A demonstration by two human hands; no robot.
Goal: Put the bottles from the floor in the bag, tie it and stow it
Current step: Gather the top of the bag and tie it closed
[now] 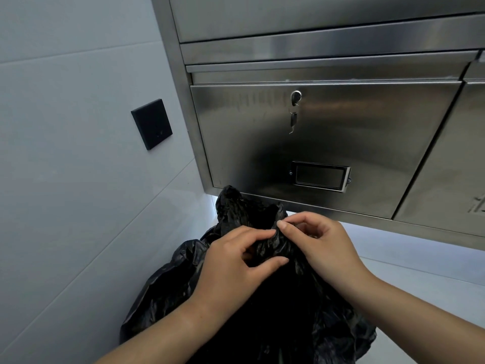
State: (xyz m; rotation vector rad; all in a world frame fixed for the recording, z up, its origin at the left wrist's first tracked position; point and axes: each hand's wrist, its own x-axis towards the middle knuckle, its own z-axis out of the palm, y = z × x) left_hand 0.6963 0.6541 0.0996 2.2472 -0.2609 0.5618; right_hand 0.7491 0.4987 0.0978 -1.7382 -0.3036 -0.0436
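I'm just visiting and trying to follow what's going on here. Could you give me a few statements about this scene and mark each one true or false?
1. Both hands are gathering the top of a black bag. True: the left hand and right hand pinch its bunched neck.
2. A key hangs from the lock on the steel cabinet door. True.
3. The bag is white. False: it is black.
4. Loose bottles lie on the floor beside the bag. False: none are visible.
5. The cabinet door stands wide open. False: it is shut.
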